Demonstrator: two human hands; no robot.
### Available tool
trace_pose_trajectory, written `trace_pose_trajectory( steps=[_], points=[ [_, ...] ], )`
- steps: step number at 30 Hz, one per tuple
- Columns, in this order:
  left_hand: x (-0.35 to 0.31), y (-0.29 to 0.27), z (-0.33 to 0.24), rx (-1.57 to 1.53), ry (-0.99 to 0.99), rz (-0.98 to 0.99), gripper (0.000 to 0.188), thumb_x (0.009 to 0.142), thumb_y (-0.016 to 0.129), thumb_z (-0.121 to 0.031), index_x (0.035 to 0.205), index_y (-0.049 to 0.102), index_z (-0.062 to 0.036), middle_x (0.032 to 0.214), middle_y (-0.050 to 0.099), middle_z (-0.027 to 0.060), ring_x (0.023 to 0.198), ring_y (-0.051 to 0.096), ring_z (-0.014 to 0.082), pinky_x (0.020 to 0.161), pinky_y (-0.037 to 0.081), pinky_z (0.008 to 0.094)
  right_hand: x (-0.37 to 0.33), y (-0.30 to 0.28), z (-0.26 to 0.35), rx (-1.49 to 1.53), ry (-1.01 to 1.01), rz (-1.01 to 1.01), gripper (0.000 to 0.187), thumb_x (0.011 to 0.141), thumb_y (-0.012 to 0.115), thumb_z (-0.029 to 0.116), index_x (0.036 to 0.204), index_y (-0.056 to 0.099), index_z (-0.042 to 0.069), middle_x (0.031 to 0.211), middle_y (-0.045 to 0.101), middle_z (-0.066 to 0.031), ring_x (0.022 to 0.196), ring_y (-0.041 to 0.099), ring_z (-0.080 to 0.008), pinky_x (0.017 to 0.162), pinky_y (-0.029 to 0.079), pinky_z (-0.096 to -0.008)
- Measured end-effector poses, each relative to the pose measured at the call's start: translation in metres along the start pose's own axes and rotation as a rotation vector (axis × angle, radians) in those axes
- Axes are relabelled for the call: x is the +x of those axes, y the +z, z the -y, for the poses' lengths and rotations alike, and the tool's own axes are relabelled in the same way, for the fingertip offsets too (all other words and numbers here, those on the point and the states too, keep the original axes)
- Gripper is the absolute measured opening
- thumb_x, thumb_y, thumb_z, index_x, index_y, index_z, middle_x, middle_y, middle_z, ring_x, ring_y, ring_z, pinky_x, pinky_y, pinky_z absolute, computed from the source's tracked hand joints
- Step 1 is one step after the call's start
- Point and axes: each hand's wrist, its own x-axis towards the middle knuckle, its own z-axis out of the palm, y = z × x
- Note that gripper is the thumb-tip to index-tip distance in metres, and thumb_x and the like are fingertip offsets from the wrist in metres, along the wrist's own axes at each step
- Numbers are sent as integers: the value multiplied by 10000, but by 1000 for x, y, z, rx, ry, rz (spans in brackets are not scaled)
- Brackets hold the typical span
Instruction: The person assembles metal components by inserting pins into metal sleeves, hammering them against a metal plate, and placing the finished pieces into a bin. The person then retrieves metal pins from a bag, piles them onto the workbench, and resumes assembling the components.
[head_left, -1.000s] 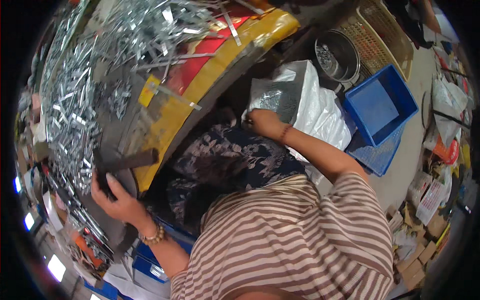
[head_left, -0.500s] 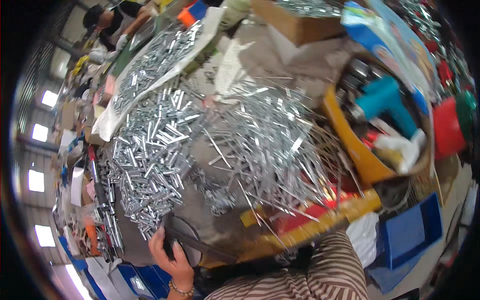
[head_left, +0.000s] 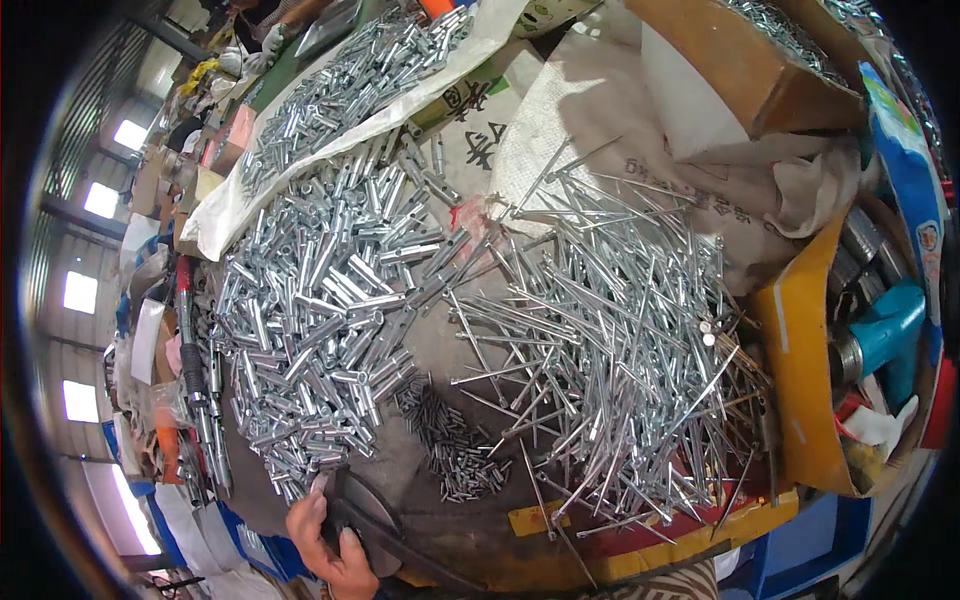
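Observation:
My left hand (head_left: 332,552) is at the lower left, its index finger reaching up to the near edge of a heap of short silver metal tubes (head_left: 305,320). Thumb and index finger stand apart, and I see nothing held between them. Beside the hand lies a dark rounded object (head_left: 362,505), partly hidden. To the right of the tubes spreads a tangled pile of long thin metal rods (head_left: 620,340) with small heads. Between both piles sits a small heap of short dark pins (head_left: 450,440). My right hand is out of view.
More tubes lie on a white woven sack (head_left: 440,85) at the far left. A cardboard box (head_left: 760,75) stands at the back right. On the right, a yellow container (head_left: 805,350) holds a teal power tool (head_left: 885,335). A gloved person (head_left: 270,40) works at the far left.
The view has shifted closer over the table, so the piles look larger and the yellow container lies further right. My left hand stays by the tubes' near edge.

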Motion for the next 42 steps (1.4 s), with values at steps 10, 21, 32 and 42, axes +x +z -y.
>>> trace_pose_trajectory(
  steps=[10, 21, 32, 42],
  points=[
    [-4, -10, -4, -30, 61, 21, 474, 947, 559, -223, 1329, 526, 56, 1336, 529, 231, 1244, 541, 362, 1107, 379, 468, -21, 24, 30, 121, 7, -101, 277, 831, 679, 180, 1055, 681, 18, 960, 711, -199, 831, 703, -357, 736, 568, -469],
    [10, 17, 8, -111, 150, -123, 370, 968, 622, -82, 1316, 597, 41, 1303, 642, 183, 1204, 596, 339, 1063, 431, 432, -399, -95, 100, -99, 567, -349, 264, 836, 671, 165, 1049, 677, 9, 945, 711, -199, 811, 706, -347, 723, 570, -461],
    [26, 29, 6, -40, 344, -203, 383, 1012, 628, -272, 1282, 647, -1, 1252, 675, 176, 1159, 627, 342, 1014, 463, 425, -535, -166, 256, 1174, 950, -542, 241, 854, 654, 46, 1081, 660, -37, 955, 709, -120, 855, 688, -192, 786, 559, -308],
    [17, 16, 0, -46, 293, -291, 363, 944, 630, -274, 1202, 677, -23, 1149, 690, 176, 1082, 633, 367, 964, 481, 462, -477, -267, 361, 800, 668, -456, 218, 967, 640, 106, 1155, 697, 12, 915, 649, -23, 779, 604, -106, 703, 532, -275]
  ],
)
